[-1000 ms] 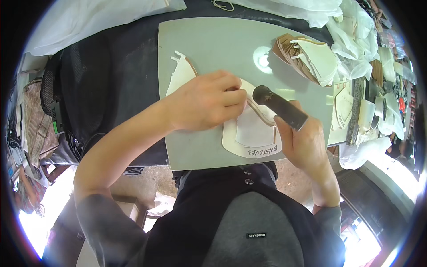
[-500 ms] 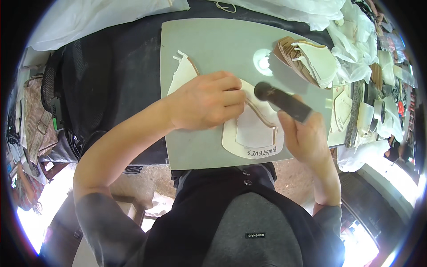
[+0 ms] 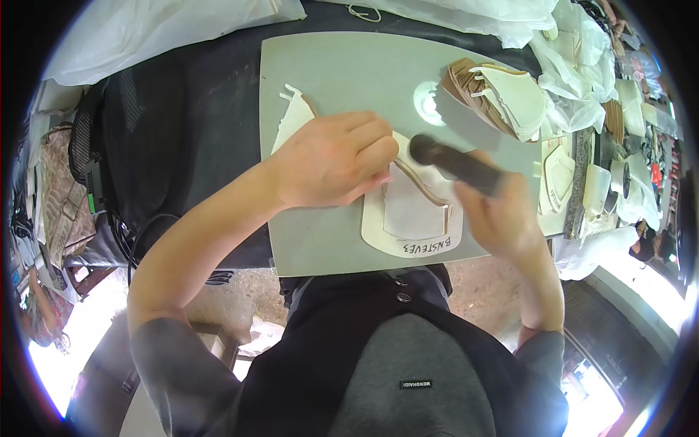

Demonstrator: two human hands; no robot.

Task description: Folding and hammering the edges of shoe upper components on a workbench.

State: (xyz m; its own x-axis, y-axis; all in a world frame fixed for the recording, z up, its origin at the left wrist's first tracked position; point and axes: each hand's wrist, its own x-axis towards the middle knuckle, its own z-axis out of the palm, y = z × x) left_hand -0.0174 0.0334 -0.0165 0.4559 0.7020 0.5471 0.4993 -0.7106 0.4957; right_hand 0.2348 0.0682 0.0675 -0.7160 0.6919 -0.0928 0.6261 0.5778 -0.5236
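A cream, rounded template [image 3: 373, 222] with dark handwriting lies near the front of the grey-green board [image 3: 313, 240]. Within its outline sits a paler white panel [image 3: 415, 211], crossed by a curved piece edged in brown [image 3: 426, 186]. Over the left end of that curve my left hand [image 3: 336, 156] is closed, fingers curled and thumb tip near the panel. What the fingers pinch is hidden. My right hand [image 3: 502, 218] is wrapped round a dark hammer [image 3: 459, 164], raised above the template's right side with its round end toward my left hand. Its handle is mostly covered.
Behind my left hand lies a cut cream piece [image 3: 294, 120] with narrow tabs. A stack of brown-edged cream pieces [image 3: 510, 102] sits at the far right of the board. White plastic bags [image 3: 575, 80] crowd the back and right, near tape rolls [image 3: 619, 178]. Black fabric [image 3: 182, 124] covers the left.
The hammer has shifted slightly left, and my right hand looks blurred. My left fingers have rolled a little, bringing the thumb tip into sight. The template stays in place under them.
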